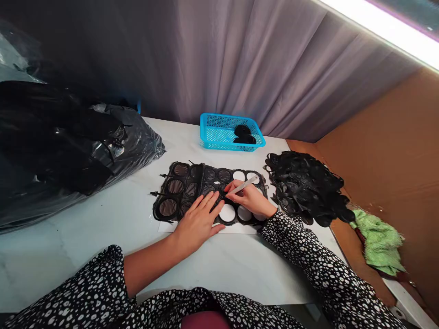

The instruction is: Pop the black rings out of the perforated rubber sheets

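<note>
A black moulded sheet (174, 186) with rows of round rings lies flat on the table in front of me. Some circles on its right side show white through them, while those on the left are filled with dark film. My left hand (197, 221) rests on the sheet's middle, palm down with fingers stretched out. In my right hand (248, 198) is a slim, pale pen-like tool (244, 185), pinched between thumb and fingers. Its lower end points at the sheet beside my left fingertips; the exact tip is hard to make out.
A blue plastic basket (206, 141) at the back holds black rings (244, 137). To the right lies a heap of black scraps (302, 187), with a green cloth (379, 242) beyond. A big black plastic bag (68, 151) fills the left. White paper (236, 230) shows under the sheet.
</note>
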A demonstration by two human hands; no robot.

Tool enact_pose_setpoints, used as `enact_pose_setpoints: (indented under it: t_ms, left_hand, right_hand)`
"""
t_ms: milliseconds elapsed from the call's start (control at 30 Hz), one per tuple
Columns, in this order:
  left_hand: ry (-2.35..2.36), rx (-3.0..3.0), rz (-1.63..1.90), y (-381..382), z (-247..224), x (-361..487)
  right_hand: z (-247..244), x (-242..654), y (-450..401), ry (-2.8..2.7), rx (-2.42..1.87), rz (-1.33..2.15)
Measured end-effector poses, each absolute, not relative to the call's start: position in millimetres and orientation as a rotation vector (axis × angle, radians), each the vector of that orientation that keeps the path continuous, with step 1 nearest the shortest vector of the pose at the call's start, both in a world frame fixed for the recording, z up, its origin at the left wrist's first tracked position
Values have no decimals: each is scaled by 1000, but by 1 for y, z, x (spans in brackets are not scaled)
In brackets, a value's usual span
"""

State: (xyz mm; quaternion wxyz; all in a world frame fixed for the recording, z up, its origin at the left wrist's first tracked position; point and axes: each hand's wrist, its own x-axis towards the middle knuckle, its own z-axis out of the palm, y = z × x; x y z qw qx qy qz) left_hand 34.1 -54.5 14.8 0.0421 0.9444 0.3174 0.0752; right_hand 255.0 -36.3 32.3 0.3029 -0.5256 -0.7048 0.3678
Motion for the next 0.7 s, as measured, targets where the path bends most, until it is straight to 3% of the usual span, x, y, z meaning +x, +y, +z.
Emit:
enact_pose_setpoints:
  t_ms: [400, 600, 700]
  left_hand:
    - [970, 2869, 222, -54, 14, 34]
    - [954, 2857, 270, -55, 6, 33]
    - [977, 2830, 315, -59, 7, 32]
  right_hand:
    - [34, 254, -37, -1913, -1389, 936]
    - [23, 245, -53, -2284, -1326, 427]
    - [24, 271, -32, -2110, -1525, 162]
